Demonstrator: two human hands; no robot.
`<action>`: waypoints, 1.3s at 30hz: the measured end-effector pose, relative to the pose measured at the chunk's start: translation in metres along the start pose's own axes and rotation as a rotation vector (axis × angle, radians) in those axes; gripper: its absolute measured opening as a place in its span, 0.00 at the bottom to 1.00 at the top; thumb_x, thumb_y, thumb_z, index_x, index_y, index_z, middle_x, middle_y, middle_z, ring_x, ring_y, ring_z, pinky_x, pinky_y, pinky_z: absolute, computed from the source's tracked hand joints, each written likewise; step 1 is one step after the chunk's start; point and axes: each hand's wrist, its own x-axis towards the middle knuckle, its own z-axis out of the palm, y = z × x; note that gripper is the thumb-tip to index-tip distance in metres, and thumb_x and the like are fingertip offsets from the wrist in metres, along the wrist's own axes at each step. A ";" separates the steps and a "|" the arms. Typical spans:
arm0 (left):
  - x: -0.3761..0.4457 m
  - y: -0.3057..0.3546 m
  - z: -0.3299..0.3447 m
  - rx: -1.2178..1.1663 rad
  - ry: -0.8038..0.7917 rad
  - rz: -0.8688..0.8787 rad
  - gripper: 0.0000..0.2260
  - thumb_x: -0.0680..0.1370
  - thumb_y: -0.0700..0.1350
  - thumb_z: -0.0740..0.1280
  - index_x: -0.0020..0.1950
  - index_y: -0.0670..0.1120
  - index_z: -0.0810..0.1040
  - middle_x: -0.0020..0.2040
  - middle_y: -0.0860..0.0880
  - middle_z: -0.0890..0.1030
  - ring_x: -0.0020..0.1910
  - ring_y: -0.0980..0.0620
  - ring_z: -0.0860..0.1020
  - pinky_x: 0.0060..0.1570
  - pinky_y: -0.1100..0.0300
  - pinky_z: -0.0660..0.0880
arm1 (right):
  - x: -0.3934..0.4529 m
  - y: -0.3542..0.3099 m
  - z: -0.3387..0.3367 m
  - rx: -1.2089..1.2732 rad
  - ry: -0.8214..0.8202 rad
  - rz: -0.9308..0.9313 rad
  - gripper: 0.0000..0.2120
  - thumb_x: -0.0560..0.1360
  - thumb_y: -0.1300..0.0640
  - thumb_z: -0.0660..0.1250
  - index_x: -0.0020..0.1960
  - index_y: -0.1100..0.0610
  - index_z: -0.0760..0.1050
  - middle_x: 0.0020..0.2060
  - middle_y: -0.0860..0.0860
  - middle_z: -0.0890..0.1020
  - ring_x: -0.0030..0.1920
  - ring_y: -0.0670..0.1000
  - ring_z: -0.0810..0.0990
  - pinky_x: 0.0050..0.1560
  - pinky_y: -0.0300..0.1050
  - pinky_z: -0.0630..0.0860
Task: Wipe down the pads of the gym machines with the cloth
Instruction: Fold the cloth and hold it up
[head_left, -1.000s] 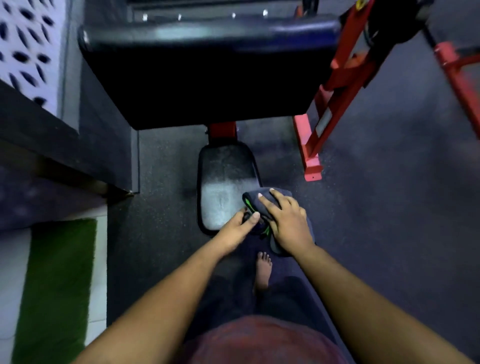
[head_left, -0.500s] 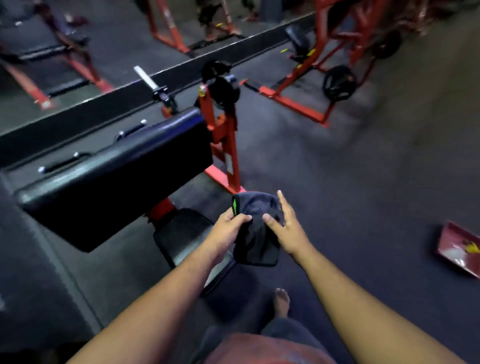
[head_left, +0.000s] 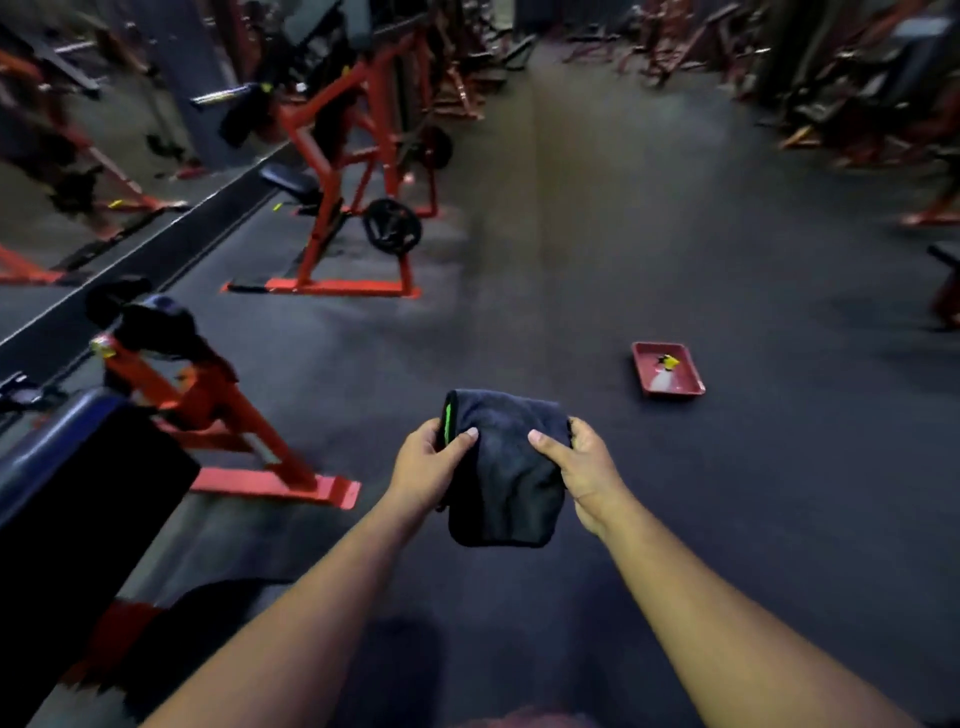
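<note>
Two hands share the cloth (head_left: 506, 467) in the head view: the left hand (head_left: 426, 467) pinches its left edge beside the green tag, the right hand (head_left: 582, 467) pinches its right edge, each grip clamped on the fabric. Folded over, the cloth hangs between them above the floor (head_left: 675, 519), its long axis running downward, touching no pad. Nearest of the pads is the dark blue one (head_left: 67, 467) at the frame's left edge, well left of the cloth, so the left hand lies closer. A red tray (head_left: 667, 370) sits on the floor ahead to the right.
</note>
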 end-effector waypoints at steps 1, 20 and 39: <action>0.004 0.008 0.026 0.021 -0.032 0.010 0.07 0.78 0.52 0.73 0.49 0.50 0.80 0.39 0.51 0.84 0.29 0.51 0.79 0.23 0.58 0.71 | 0.000 -0.006 -0.028 0.008 0.043 -0.023 0.16 0.75 0.56 0.76 0.61 0.55 0.78 0.54 0.50 0.87 0.55 0.50 0.86 0.56 0.48 0.81; 0.058 0.082 0.271 -0.017 -0.301 0.142 0.06 0.81 0.48 0.70 0.53 0.48 0.84 0.47 0.37 0.85 0.42 0.36 0.84 0.38 0.38 0.79 | 0.054 -0.060 -0.268 -0.202 0.308 -0.181 0.14 0.73 0.52 0.78 0.56 0.50 0.78 0.51 0.48 0.86 0.52 0.50 0.85 0.56 0.56 0.82; 0.320 0.184 0.386 0.163 -0.370 0.517 0.17 0.71 0.65 0.70 0.55 0.58 0.80 0.52 0.55 0.83 0.51 0.55 0.82 0.54 0.54 0.79 | 0.242 -0.154 -0.342 -0.290 0.188 -0.166 0.08 0.78 0.59 0.73 0.56 0.53 0.80 0.50 0.48 0.87 0.51 0.48 0.85 0.57 0.52 0.81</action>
